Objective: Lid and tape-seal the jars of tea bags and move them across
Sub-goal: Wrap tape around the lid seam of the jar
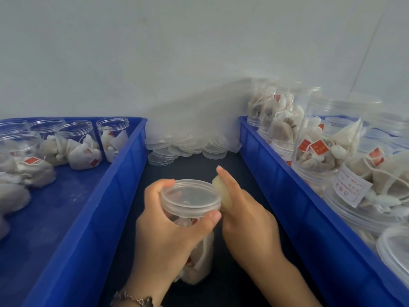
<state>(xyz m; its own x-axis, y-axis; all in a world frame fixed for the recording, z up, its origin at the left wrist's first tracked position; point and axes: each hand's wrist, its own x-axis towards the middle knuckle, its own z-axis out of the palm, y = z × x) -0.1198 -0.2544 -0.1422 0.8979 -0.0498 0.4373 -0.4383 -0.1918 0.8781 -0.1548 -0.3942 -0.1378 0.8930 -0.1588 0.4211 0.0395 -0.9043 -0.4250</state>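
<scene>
Head view: left hand (177, 231) round clear lidded jar (190, 202), right hand (245, 216) pinching yellowish tape roll (222, 191).

The left hand (174, 229) covers much of the jar (194, 251), hiding most of its tea bags. The tape roll (222, 194) is half hidden behind the right hand (247, 216). Both blue crates (124, 173) run off the frame edges, and the label (352, 185) print is too small to read
</scene>
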